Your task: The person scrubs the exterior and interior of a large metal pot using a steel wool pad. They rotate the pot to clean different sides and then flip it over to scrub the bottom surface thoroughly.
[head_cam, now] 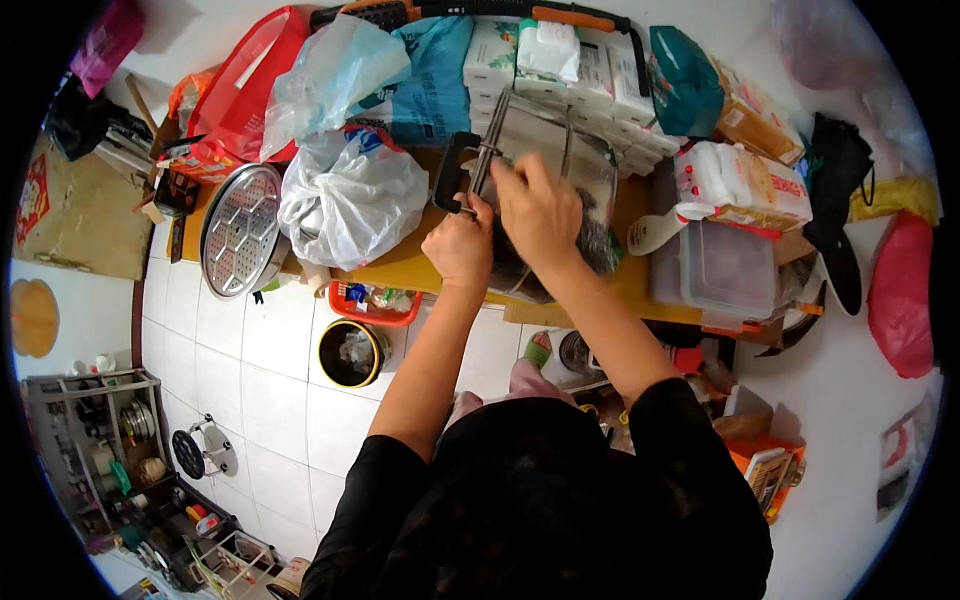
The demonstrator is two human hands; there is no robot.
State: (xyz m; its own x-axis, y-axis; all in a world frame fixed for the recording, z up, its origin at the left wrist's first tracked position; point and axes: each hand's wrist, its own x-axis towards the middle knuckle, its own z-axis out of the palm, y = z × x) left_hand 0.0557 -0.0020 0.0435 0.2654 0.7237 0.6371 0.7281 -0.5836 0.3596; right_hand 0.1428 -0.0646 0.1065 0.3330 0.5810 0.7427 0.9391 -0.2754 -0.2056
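Observation:
In front of me on the bench stands a transparent case [525,135] with a black handle [445,172] on its left side and dark strips along its edges. My left hand [459,244] is closed on the case's near left edge, just below the handle. Close beside it, my right hand [541,214] is over the case with its fingers bent, blurred by motion. Whether its fingertips grip the edge or only touch it is unclear. Dark contents show vaguely through the case's near side, partly behind my right hand and forearm.
Left of the case are a tied white plastic bag [352,199] and a perforated metal steamer tray [241,231]. Packs of tissue [491,56] are stacked behind. A lidded plastic box [727,266] stands at right. Below the yellow bench [401,259] are a red basket [375,316] and a bin [352,352].

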